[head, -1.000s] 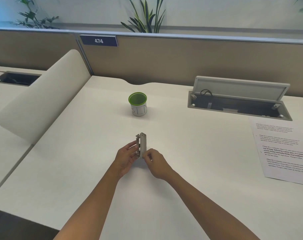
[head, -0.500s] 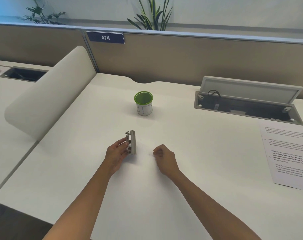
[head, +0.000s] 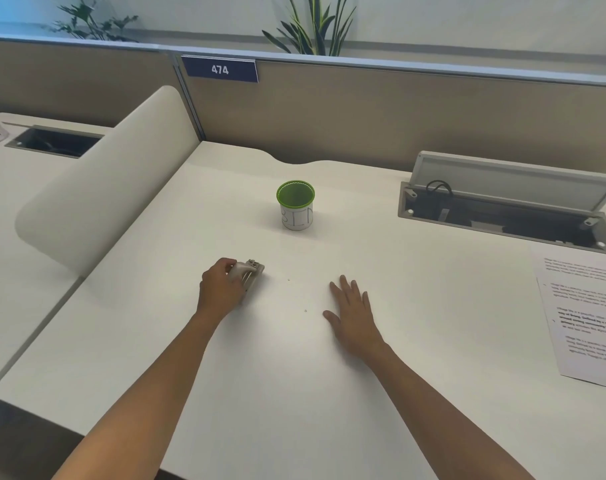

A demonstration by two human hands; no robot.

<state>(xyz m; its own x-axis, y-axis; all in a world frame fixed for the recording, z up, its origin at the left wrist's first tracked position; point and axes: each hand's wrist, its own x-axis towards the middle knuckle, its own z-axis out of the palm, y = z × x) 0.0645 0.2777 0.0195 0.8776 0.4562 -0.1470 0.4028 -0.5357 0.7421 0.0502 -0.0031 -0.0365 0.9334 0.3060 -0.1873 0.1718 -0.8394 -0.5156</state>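
My left hand [head: 222, 289] grips a small grey stapler [head: 251, 271], which lies low on the white desk [head: 294, 375] with its metal end pointing away from me. My right hand [head: 351, 311] lies flat on the desk to the right, palm down, fingers straight and spread, holding nothing. Two tiny specks [head: 305, 311] lie on the desk between my hands. A white cup with a green rim [head: 295, 206] stands upright beyond them, with letters written on its side.
An open cable hatch [head: 509, 216] with its lid raised sits at the back right. A printed sheet [head: 585, 317] lies at the right edge. A curved cream divider [head: 104, 202] borders the left. A tan partition with sign 474 [head: 220, 69] runs along the back.
My right hand let go of the stapler, moved right and flattened on the desk. My left hand carried the stapler left and lowered it from upright onto the desk.
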